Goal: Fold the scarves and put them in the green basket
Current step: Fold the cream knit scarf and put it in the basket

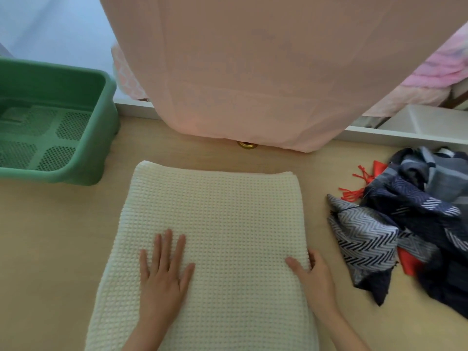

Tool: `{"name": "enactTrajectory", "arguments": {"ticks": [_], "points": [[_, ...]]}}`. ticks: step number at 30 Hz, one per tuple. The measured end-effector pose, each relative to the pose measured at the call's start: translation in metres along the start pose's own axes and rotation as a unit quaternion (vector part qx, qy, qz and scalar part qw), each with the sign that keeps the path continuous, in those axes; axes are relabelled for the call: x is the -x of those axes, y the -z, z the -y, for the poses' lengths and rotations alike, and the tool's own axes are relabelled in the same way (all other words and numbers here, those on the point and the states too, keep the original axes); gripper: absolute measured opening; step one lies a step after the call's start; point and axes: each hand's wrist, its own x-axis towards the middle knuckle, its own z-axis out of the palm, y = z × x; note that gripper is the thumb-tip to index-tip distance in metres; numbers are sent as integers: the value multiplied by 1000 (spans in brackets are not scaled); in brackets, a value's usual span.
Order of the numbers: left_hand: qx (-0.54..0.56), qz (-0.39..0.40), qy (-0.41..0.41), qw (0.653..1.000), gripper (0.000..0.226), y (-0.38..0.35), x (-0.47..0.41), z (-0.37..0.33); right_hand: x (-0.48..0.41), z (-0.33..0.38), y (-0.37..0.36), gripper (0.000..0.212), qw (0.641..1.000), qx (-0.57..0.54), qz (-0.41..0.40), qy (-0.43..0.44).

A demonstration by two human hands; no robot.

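A cream knitted scarf [215, 219] lies folded flat on the wooden table in front of me. My left hand [163, 272] presses on its near left part with fingers spread flat. At the scarf's right edge, my right hand [315, 277] grips the fabric, thumb on top and fingers curled under the edge. The green basket [96, 138] stands at the table's far left with nothing visible inside. A heap of unfolded scarves [410, 229], dark blue and grey zigzag patterned with red tassels, lies at the right.
A large pink cloth [253, 72] hangs over the table's far edge, covering the back middle. A small brass ring [247, 145] shows under its hem. A white ledge [405, 135] runs along the back. Bare wood [50, 236] lies left of the cream scarf.
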Motion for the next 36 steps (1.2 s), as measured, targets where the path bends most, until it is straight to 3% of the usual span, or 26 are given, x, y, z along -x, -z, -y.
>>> {"name": "enactTrajectory", "arguments": {"ticks": [6,9,11,14,16,19,22,24,27,30,32,36], "points": [[17,-34,33,999,58,10,-11,-34,-9,9,10,23,998,-59,24,13],[121,-52,-18,991,50,18,6,-97,-35,17,30,31,998,-43,49,18],[167,-17,-79,983,50,14,27,-154,-53,29,43,41,996,-45,80,6],[82,78,-149,982,73,-11,59,-221,-68,38,48,45,996,-21,82,20],[26,110,-160,981,88,-35,76,-233,-63,33,44,51,996,14,62,63],[-8,137,-184,973,111,-62,90,-227,-48,13,33,63,988,77,93,94],[8,136,-185,973,110,-63,86,-231,-53,4,28,65,989,68,101,81],[72,114,-156,978,94,-54,76,-235,-67,14,29,59,991,36,115,62],[203,52,-35,977,73,-38,66,-244,-85,45,33,37,990,-22,135,43],[206,73,54,974,88,-38,61,-254,-109,67,30,49,988,-77,132,27],[184,87,71,977,98,-45,59,-255,-118,75,24,64,988,-77,133,11],[183,69,59,979,88,-38,57,-246,-115,82,18,60,985,-57,164,8]]}}
